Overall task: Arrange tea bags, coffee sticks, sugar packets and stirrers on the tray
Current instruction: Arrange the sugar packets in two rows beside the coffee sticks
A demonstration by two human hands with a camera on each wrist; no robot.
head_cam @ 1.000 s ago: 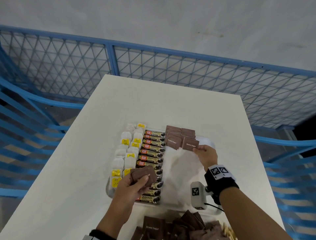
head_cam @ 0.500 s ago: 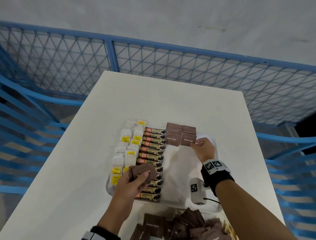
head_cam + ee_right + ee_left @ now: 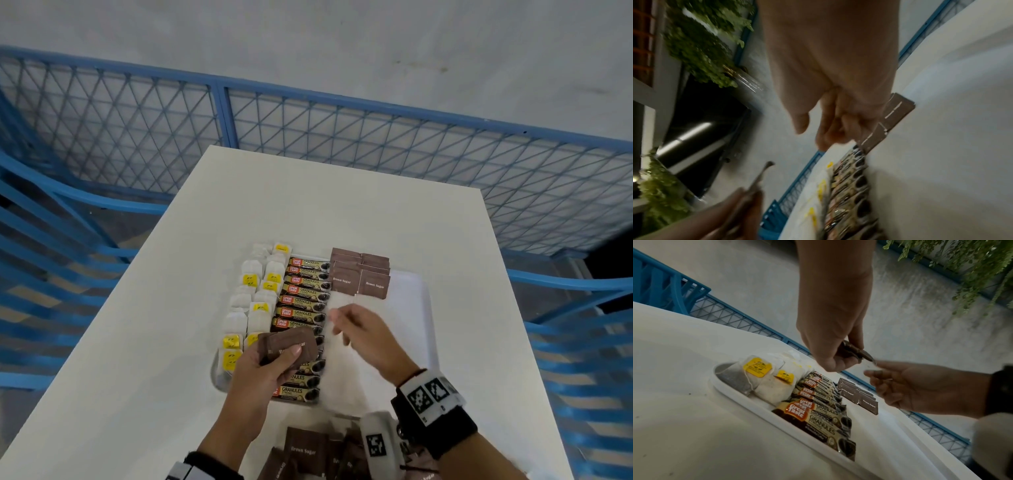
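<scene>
A white tray point(image 3: 416, 291) on the table holds white tea bags point(image 3: 255, 305) with yellow tags at its left, a column of coffee sticks point(image 3: 303, 301) beside them, and brown sugar packets point(image 3: 359, 275) overlapped at its far end. My left hand point(image 3: 274, 359) grips a small stack of brown sugar packets point(image 3: 289, 346) above the near coffee sticks. My right hand point(image 3: 356, 325) hovers over the tray's bare middle, empty, fingers loosely curled, its fingertips point(image 3: 872, 373) close to the held stack point(image 3: 855, 352).
A loose pile of brown sugar packets point(image 3: 305, 448) lies at the table's near edge, in front of the tray. Blue mesh railing point(image 3: 342, 137) surrounds the white table point(image 3: 137, 342). Green plants point(image 3: 701, 40) hang off to the side.
My right hand left the sugar packet it laid at the tray's far end and drew back toward the left hand's stack. The left hand stayed nearly still.
</scene>
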